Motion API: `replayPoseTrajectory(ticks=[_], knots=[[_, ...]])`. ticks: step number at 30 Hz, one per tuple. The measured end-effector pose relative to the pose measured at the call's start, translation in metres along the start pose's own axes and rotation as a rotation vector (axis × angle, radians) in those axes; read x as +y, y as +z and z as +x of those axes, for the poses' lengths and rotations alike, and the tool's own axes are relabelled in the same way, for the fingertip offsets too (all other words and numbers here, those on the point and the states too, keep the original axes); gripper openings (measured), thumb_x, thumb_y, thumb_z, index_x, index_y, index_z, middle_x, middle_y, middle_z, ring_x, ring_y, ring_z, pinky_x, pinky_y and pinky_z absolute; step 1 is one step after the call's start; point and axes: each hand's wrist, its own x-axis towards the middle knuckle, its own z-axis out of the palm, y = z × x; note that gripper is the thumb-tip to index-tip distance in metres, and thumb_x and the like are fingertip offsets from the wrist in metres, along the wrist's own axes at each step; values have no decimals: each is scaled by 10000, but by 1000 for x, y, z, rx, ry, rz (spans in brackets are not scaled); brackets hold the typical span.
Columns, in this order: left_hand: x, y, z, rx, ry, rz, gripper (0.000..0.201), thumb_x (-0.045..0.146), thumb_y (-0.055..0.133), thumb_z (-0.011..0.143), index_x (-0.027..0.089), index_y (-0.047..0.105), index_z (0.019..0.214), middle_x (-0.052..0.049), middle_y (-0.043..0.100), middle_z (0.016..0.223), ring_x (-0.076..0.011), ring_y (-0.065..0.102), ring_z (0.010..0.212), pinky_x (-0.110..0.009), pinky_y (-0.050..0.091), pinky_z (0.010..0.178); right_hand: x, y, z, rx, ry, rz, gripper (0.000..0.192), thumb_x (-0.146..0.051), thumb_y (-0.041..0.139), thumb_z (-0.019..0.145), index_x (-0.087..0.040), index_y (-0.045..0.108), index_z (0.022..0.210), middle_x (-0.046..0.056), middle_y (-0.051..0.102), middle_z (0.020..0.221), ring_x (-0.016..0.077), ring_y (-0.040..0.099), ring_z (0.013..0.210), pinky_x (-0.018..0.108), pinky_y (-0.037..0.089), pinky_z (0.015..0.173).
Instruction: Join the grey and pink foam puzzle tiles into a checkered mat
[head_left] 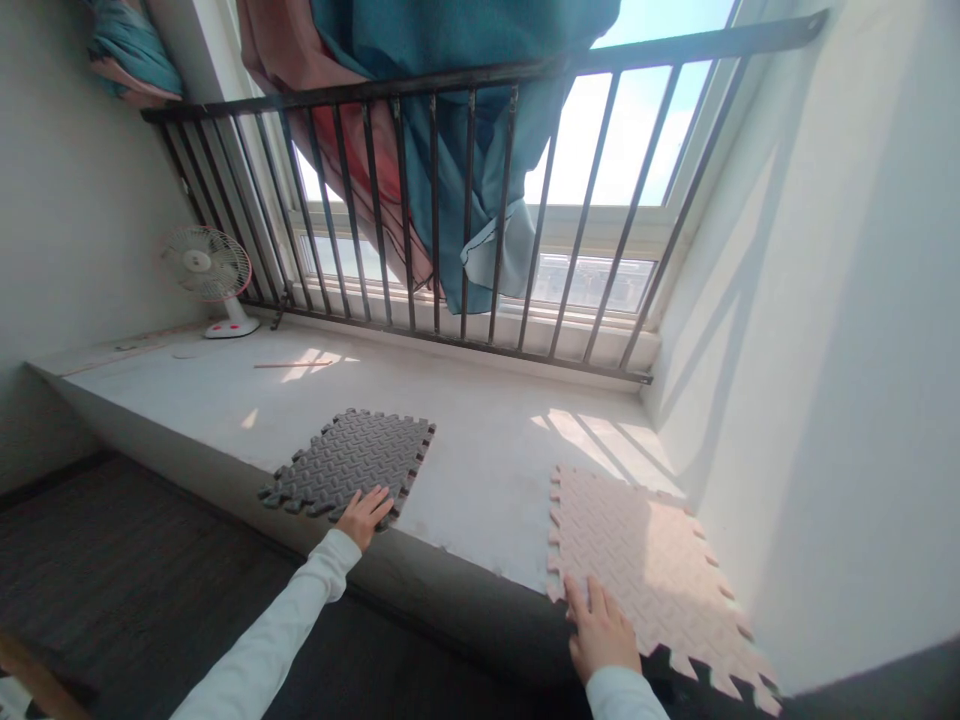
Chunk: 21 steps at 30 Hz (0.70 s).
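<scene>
On the white ledge lies a dark grey interlocking foam mat tile (352, 455), its near edge jutting slightly past the ledge. My left hand (364, 516) rests on that tile's near right corner with its fingers stretched out. A pale pink foam mat tile (637, 560) is laid farther right, by the wall, partly sunlit, and its toothed front edge overhangs the ledge. My right hand (602, 628) touches the near left corner of the pink tile, fingers apart and lying on top; its thumb is hard to see. Bare ledge separates the two tiles.
A small white fan (214, 270) stands at the ledge's left end. A thin reddish stick (292, 365) lies near it. Behind runs a dark metal railing (450, 340), with a teal and pink curtain (450, 150) hanging at the window. The dark floor (150, 590) is below.
</scene>
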Motion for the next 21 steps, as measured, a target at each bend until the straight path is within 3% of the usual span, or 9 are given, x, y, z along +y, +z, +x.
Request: replayPoseTrajectory(ticks=[7, 11, 14, 18, 21], knots=[[1, -12, 3, -118, -38, -23, 579, 9, 333, 603, 212, 556, 1098, -73, 478, 1244, -196, 378, 1181, -425, 309, 953, 0, -2, 1, -3, 12, -15, 652, -53, 452, 625, -272, 388, 1236, 83, 388, 1289, 223, 364, 1153, 346, 338, 866], [23, -27, 15, -220, -148, -13, 509, 41, 360, 630, 185, 569, 1070, -97, 503, 1217, -239, 388, 1169, -501, 266, 961, 4, -2, 7, -9, -2, 0, 623, -14, 405, 645, -237, 402, 1226, 79, 420, 1262, 206, 388, 1123, 329, 373, 821], [69, -37, 26, -168, -86, -80, 468, 76, 380, 658, 158, 557, 1084, -111, 537, 1174, -235, 396, 1159, -494, 189, 1007, 5, -4, 10, 4, -2, 9, 568, 5, 339, 684, -223, 438, 1194, 79, 453, 1230, 204, 424, 1083, 332, 390, 784], [161, -44, 31, -180, 188, -316, 481, 104, 409, 665, 200, 513, 1124, -76, 532, 1185, -185, 436, 1119, -413, 237, 1014, 4, -7, 9, 29, -2, 27, 500, -30, 380, 672, -186, 491, 1134, 81, 488, 1195, 210, 444, 1051, 337, 383, 787], [224, -47, 29, -222, 373, -393, 528, 170, 447, 688, 198, 414, 1215, -83, 430, 1285, -198, 379, 1167, -396, 284, 993, 6, -7, 4, 103, 1, 71, 430, -78, 371, 710, -179, 518, 1102, 76, 510, 1174, 192, 434, 1071, 320, 349, 831]])
